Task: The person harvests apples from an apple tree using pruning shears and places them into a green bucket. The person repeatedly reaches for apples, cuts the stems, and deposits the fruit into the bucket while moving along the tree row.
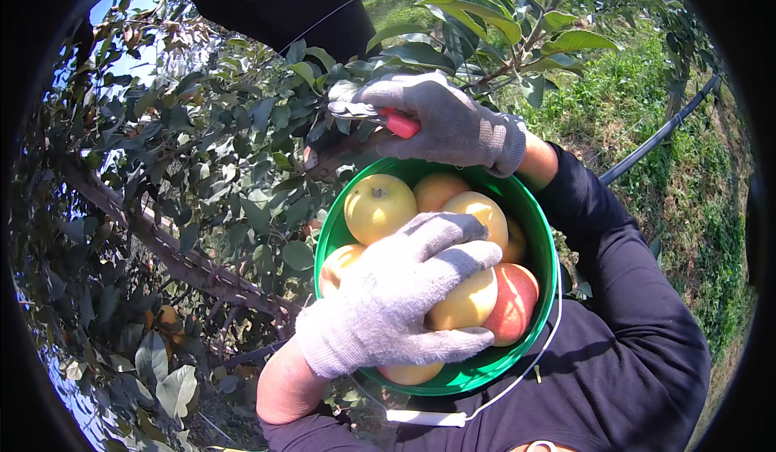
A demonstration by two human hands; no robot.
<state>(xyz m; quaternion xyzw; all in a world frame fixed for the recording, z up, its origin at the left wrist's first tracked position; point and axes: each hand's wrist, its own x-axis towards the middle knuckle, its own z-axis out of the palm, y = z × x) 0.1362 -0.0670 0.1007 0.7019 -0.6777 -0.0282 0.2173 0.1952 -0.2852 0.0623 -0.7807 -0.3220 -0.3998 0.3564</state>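
A green plastic bucket holding several yellow and red apples is against the front of my dark top. My left hand, in a pale knit glove, reaches into it from the lower left. Its thumb and fingers curve around a yellow apple, next to a red apple. Another yellow apple lies near the far rim. Just beyond that rim, my gloved right hand holds pruning shears with red handles. Their metal blades point left, close to leaves; the glove hides most of the handles.
A wire bail with a white grip hangs at the bucket's near side. Dense apple foliage and a thick branch fill the left. A leafy shoot rises beyond my right hand. A dark hose crosses above grass at right.
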